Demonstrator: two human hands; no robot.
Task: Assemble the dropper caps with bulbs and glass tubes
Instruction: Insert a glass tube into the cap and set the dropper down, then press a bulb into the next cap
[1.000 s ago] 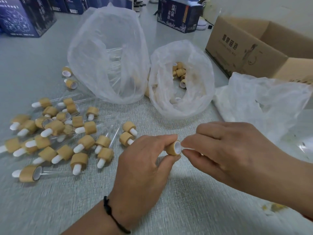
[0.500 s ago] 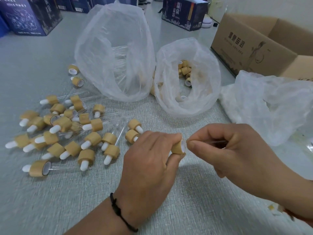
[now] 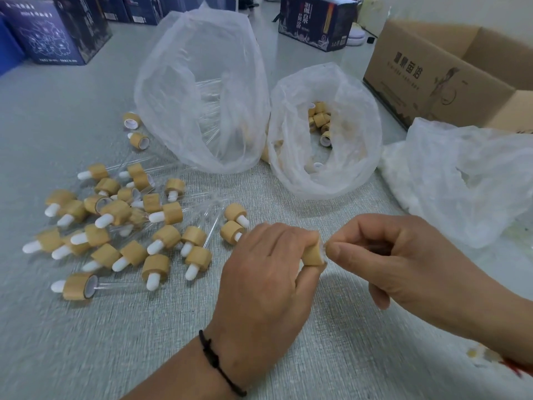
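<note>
Surroundings: we see a tall clear bag [image 3: 202, 90] holding glass tubes, a smaller crumpled bag [image 3: 326, 134] with loose wooden caps inside, and a third bag [image 3: 461, 180] lying flat to our right. A cardboard box [image 3: 444, 73] stands behind it, with dark printed boxes [image 3: 314, 21] along the far edge of the table [image 3: 86, 342].
Finished pile: assembled droppers [image 3: 124, 226] lie scattered left of our hands, white bulbs and glass stems pointing every way.
In the way: our own knuckles cover most of the cap, and the tube is hidden inside our right fist.
Change: compared with half a second ago, our right fingertips have closed the gap and now meet the cap's open face.
Left hand [image 3: 259, 278]: fingers curled, pinching the wooden cap [image 3: 313, 255] between thumb and forefinger.
Right hand [image 3: 403, 255]: curled, thumb and forefinger pinched at the cap's white mouth; what it grips we cannot tell.
Cap position: held above the table between both hands.
</note>
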